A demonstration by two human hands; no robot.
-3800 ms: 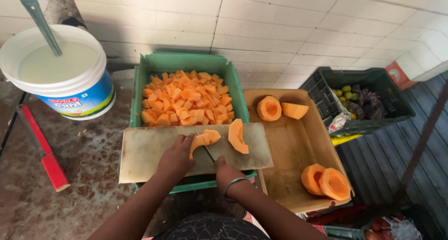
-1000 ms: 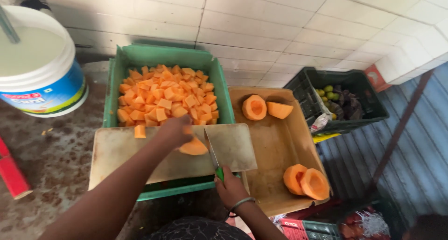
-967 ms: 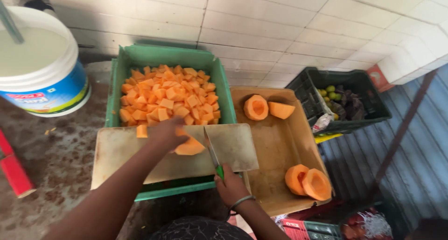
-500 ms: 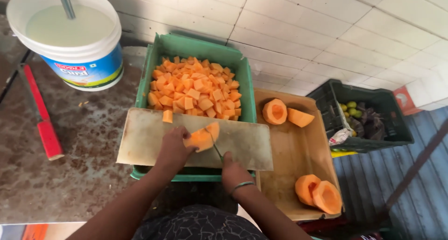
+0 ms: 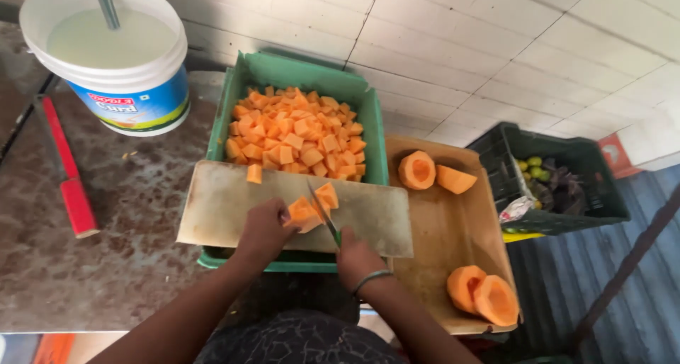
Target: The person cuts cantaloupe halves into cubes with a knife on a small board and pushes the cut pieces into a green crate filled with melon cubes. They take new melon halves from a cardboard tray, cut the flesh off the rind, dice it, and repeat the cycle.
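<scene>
The left hand (image 5: pixel 263 227) curls loosely round an orange papaya slice (image 5: pixel 306 212), pinning it to the pale cutting board (image 5: pixel 219 208). The right hand (image 5: pixel 356 254) is closed on a green-handled knife (image 5: pixel 324 213), its blade running away from the person and slightly leftward through the peeled, bright slice. The board lies across a green crate (image 5: pixel 312 72) of orange cubes (image 5: pixel 294 134).
</scene>
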